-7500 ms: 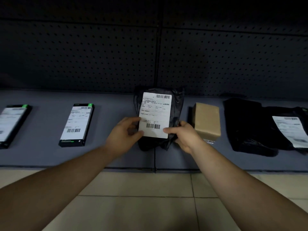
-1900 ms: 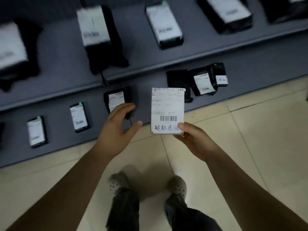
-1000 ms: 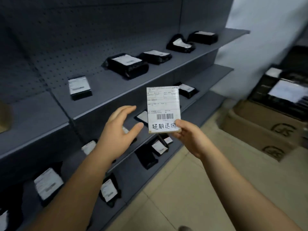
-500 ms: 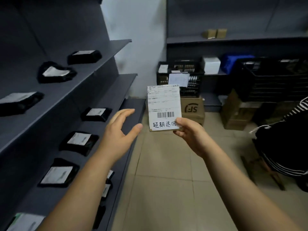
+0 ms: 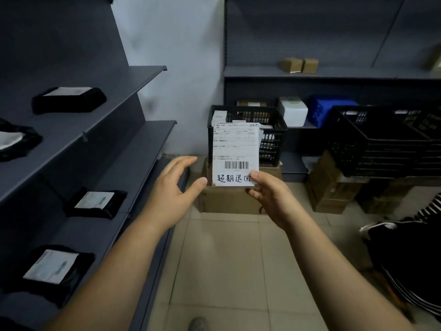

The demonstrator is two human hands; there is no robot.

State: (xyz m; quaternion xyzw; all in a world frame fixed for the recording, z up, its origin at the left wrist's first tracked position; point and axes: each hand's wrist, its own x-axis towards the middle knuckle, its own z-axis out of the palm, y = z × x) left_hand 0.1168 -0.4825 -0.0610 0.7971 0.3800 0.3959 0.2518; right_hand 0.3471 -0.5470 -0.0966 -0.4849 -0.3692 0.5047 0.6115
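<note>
A dim storeroom: grey metal shelving runs down the left side, more of it stands along the back wall, and pale floor tiles lie between. Black wrapped parcels with white labels lie on the left shelves, their print too blurred to read; one at the far left is cut off by the frame edge. The labelled packet is held upright in mid-air at the centre and hides part of the black crate and the cardboard box behind it. Its barcode and four handwritten characters show clearly, while the fine print above is hard to make out. The right hand pinches the packet's lower right corner, thumb on the face and the fingers hidden behind. The left hand is spread and holds nothing, its thumb tip just beside the lower left corner. At the right edge a dark striped garment is cut off, and stacked black crates sit on cartons.
</note>
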